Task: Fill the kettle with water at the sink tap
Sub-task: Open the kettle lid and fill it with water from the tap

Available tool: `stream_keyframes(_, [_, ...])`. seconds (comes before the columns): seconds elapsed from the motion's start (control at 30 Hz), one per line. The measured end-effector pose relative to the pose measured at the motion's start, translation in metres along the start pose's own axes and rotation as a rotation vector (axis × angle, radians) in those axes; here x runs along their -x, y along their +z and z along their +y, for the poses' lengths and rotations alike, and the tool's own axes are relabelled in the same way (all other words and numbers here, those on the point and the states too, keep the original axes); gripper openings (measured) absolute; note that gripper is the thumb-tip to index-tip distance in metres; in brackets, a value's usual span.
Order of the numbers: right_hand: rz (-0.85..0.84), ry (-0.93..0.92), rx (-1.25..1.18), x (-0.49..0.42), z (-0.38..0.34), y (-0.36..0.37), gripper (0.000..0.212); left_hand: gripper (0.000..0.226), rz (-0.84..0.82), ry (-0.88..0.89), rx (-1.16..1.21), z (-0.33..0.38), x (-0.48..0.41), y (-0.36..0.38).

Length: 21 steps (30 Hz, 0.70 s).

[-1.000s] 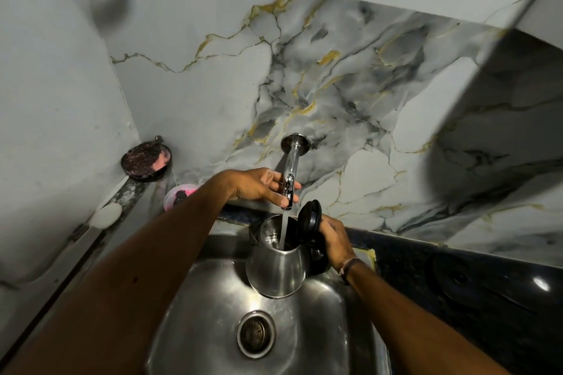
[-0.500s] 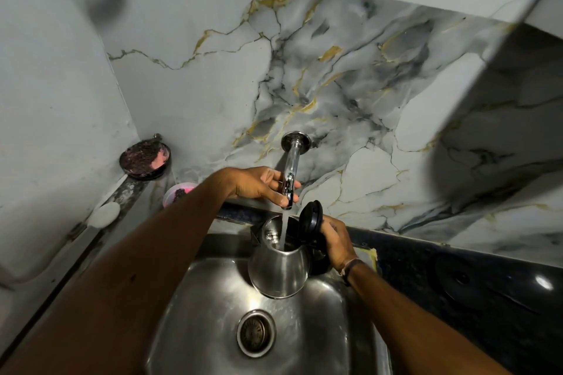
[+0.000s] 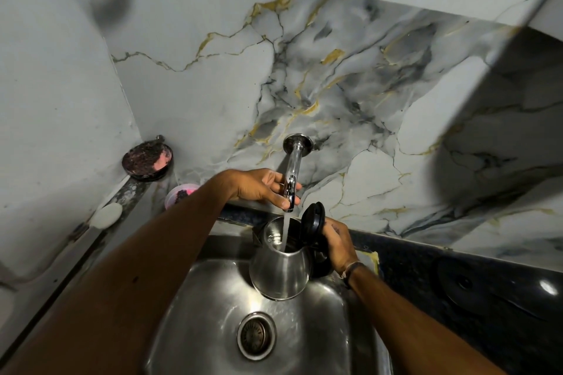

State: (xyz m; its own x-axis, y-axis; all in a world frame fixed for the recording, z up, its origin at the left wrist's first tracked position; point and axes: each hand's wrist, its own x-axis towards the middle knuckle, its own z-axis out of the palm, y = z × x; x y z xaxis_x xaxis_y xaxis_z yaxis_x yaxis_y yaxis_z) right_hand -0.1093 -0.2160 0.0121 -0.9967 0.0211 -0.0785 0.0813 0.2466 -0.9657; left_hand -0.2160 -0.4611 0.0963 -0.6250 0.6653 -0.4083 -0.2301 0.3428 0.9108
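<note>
A steel kettle [image 3: 280, 274] hangs over the steel sink [image 3: 207, 307], its black lid [image 3: 313, 218] flipped up. My right hand [image 3: 338, 239] grips the kettle's black handle on the right side. A chrome tap [image 3: 292, 173] juts from the marble wall above it. Water [image 3: 286, 230] runs from the spout straight into the kettle's mouth. My left hand [image 3: 262, 184] is wrapped around the tap near its end, fingers on the lever.
A drain [image 3: 256, 336] sits in the sink floor below the kettle. On the left ledge are a round dark dish [image 3: 147, 160], a pink tub [image 3: 179, 195] and a white soap [image 3: 106, 215]. Dark countertop [image 3: 457, 280] runs to the right.
Both hands and the kettle hold their places while water keeps running in. The view has shifted only slightly.
</note>
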Motion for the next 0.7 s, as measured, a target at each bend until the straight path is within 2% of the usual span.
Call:
stream_keyframes(0.1, [0.004,-0.008,0.001,0.0011,-0.0001,-0.0001,0.046,0.057,-0.001,0.000,-0.003,0.0011,0.0014,0.0003])
stream_keyframes(0.2, [0.005,-0.014,0.001,0.0021,-0.0008,0.0005,0.038,0.063,0.006,-0.001,-0.018,0.0030,0.0032,0.0019])
stream_keyframes(0.33, [0.007,-0.009,-0.013,0.0027,-0.0012,0.0011,0.055,0.066,0.016,0.007,-0.028,0.0053,0.0051,0.0038])
stream_keyframes(0.5, [0.018,-0.012,-0.015,0.0043,-0.0037,0.0022,0.041,0.068,0.010,0.004,-0.026,0.0058,0.0057,0.0031])
stream_keyframes(0.63, [0.016,-0.017,-0.034,0.0042,-0.0023,0.0029,0.054,0.068,0.017,0.006,-0.020,0.0042,0.0039,0.0032])
stream_keyframes(0.7, [0.022,-0.028,-0.042,0.0043,-0.0025,0.0033,0.051,0.068,0.016,0.007,-0.016,0.0035,0.0025,0.0026])
